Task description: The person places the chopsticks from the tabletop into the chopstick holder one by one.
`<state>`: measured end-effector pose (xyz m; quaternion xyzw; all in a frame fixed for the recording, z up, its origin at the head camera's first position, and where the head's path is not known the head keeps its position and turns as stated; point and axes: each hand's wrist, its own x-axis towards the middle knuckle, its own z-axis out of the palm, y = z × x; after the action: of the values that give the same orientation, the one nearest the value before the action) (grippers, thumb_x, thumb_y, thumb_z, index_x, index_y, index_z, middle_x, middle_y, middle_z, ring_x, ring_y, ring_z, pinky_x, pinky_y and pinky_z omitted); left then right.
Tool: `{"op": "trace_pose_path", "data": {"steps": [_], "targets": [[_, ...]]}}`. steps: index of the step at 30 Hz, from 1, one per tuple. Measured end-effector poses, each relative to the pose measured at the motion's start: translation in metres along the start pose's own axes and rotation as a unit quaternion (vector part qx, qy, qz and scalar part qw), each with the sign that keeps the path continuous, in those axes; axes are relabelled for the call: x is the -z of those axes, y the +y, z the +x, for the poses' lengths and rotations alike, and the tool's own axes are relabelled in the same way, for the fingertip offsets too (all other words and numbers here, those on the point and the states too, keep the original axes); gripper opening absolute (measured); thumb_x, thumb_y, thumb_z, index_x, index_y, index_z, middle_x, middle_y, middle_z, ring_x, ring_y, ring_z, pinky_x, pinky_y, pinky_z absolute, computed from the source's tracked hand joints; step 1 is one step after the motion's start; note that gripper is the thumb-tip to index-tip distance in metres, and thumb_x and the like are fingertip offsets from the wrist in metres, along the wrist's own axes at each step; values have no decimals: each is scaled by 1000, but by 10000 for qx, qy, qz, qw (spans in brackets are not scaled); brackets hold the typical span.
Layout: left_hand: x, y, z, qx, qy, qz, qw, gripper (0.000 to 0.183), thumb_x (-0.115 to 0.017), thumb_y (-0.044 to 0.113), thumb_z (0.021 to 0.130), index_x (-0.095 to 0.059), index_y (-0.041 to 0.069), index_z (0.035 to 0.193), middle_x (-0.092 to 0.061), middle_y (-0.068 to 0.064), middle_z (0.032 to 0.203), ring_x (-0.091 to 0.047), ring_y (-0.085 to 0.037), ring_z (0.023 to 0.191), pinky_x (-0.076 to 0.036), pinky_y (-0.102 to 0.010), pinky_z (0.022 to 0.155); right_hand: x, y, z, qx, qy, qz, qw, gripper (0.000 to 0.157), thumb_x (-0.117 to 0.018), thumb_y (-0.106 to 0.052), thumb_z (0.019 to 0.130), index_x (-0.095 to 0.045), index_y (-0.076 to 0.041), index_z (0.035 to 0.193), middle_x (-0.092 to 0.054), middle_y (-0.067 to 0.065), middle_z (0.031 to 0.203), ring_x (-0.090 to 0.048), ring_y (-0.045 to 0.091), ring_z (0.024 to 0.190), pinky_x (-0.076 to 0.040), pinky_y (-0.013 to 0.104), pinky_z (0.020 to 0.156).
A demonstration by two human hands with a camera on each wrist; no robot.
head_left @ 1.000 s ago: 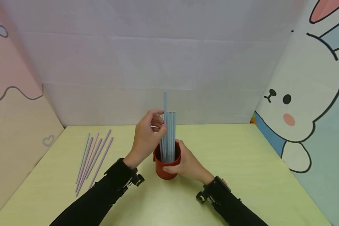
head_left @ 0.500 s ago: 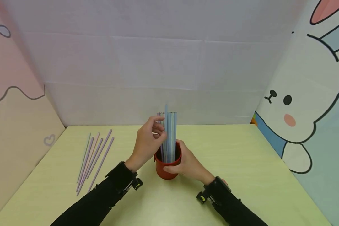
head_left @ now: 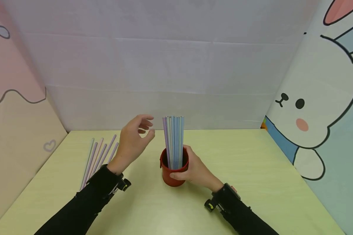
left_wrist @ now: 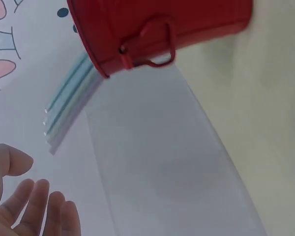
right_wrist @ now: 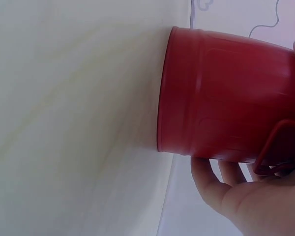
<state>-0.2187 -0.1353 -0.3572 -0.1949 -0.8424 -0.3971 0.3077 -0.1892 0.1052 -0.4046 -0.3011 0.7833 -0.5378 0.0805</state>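
A red metal bucket (head_left: pixel 173 178) with a small side handle (left_wrist: pixel 160 44) stands upright on the table. Blue, pale green and purple straws (head_left: pixel 174 140) stand in it, well above the rim. My right hand (head_left: pixel 195 169) grips the bucket from the right, thumb on the near side and fingers (right_wrist: pixel 206 182) curled round behind. Left of the straws, my left hand (head_left: pixel 135 138) hangs in the air with nothing in it, fingers bent loosely and thumb apart. In the left wrist view, that left hand (left_wrist: pixel 32 206) is below the straw tips, apart from them.
Several purple, pink and green straws (head_left: pixel 95 156) lie on the pale yellow table (head_left: pixel 241 163) at the left, partly covered by the left forearm. A white back wall (head_left: pixel 164 65) rises behind the table, with printed side panels (head_left: pixel 320 137) left and right.
My left hand lowered a blue straw into the bucket, let it go and moved left, away from the bundle. The right hand has stayed on the bucket.
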Motion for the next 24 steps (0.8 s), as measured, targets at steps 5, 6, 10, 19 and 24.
{"op": "trace_pose_path", "data": {"steps": [5,6,10,19,24], "targets": [[24,-27,-8,238,-295,725,9966,36,-68,14,85,-60,15,121,-60,-1,108,-55,-19,96,-49,-38,79,0,-2,-3,-45,-6,-11,10000,86,-80,-13,77,-25,-8,143,-45,7,135,-47,24,118,-48,42,92],[28,-33,-11,325,-384,830,9953,37,-68,14,85,-59,14,122,-59,-2,109,-53,-20,98,-48,-38,80,0,-2,-4,-52,-13,0,10000,86,-80,-13,77,-25,-8,143,-45,6,135,-47,24,118,-48,42,92],[42,-58,-26,667,-717,1214,9878,41,-69,15,84,-57,12,124,-56,-6,113,-51,-26,99,-44,-43,80,0,-3,-5,-28,-38,64,10000,86,-80,-12,77,-25,-8,142,-45,7,135,-47,25,118,-48,42,92],[57,-99,-61,955,-1241,1712,9727,46,-73,13,81,-55,4,122,-56,-16,108,-51,-34,93,-43,-48,76,0,-5,-7,3,-35,-33,10000,86,-80,-12,76,-25,-8,143,-44,8,135,-47,26,118,-48,45,92],[62,-113,-72,1393,-1666,1753,9603,53,-69,12,79,-50,-2,126,-56,-24,108,-52,-39,92,-44,-51,76,1,-6,-8,-19,-29,-65,10000,87,-80,-13,77,-24,-8,143,-44,8,136,-47,26,118,-48,44,92]]}}
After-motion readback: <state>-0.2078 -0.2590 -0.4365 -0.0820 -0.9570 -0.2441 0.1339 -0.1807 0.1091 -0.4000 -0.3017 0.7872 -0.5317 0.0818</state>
